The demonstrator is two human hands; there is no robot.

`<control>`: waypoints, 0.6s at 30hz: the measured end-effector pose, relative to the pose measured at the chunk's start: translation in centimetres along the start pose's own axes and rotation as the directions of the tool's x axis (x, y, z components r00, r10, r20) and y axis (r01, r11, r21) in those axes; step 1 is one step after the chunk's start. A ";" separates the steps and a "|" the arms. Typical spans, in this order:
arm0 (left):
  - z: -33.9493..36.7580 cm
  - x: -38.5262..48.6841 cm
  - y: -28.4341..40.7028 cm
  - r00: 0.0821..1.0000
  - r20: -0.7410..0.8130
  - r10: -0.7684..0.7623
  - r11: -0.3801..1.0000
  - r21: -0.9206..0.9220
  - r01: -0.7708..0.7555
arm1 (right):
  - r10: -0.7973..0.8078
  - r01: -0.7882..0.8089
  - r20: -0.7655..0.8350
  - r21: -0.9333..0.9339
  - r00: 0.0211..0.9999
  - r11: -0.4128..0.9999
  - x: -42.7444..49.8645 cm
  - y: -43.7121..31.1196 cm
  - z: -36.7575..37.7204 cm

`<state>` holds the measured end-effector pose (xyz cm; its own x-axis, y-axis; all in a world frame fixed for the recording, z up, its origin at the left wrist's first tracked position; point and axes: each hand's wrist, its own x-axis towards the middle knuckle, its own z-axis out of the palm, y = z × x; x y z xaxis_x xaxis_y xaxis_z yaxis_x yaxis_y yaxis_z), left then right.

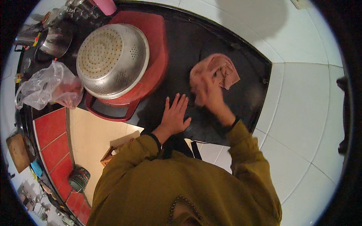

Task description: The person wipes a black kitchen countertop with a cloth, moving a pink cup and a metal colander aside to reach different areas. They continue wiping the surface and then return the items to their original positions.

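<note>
My right hand (209,94) grips a crumpled pink cloth (216,63) against the black countertop (183,39); the hand is blurred. Part of the cloth is bunched under its fingers and the rest spreads beyond them. My left hand (175,117) rests palm down near the counter's front edge, fingers apart and nothing in it. To its left stands a red plastic basin (158,56) with a handle on its near side. A perforated metal colander (113,60) sits upside down on the basin, hiding much of it.
Left of the basin lies a clear plastic bag (53,84) with reddish contents. Behind it are a metal pot (55,42), several glasses (82,10) and a pink container (105,6). White wall tiles (305,93) border the right side. A dark bucket (79,179) stands on the floor.
</note>
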<state>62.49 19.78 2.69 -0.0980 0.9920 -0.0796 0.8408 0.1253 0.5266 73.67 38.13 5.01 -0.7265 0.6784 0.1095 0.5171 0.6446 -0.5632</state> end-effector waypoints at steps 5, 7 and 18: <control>0.0 0.0 0.1 1.000 0.024 -0.004 1.000 0.005 0.004 | 0.106 -0.070 0.197 -0.180 0.975 0.981 -3.9 -2.2 1.4; -0.1 0.0 0.2 1.000 -0.003 0.019 1.000 0.011 -0.019 | -0.102 0.142 0.124 -0.375 0.987 0.916 -2.0 -1.3 2.0; -0.2 0.3 0.4 0.999 0.031 -0.010 0.999 0.049 0.008 | 0.194 -0.195 -0.035 -0.306 0.980 0.932 14.3 3.4 2.8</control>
<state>62.64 20.09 3.07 -0.0895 0.9897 -0.1114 0.8651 0.1326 0.4837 63.76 49.02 2.36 -0.5960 0.8026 0.0264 0.7624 0.5759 -0.2950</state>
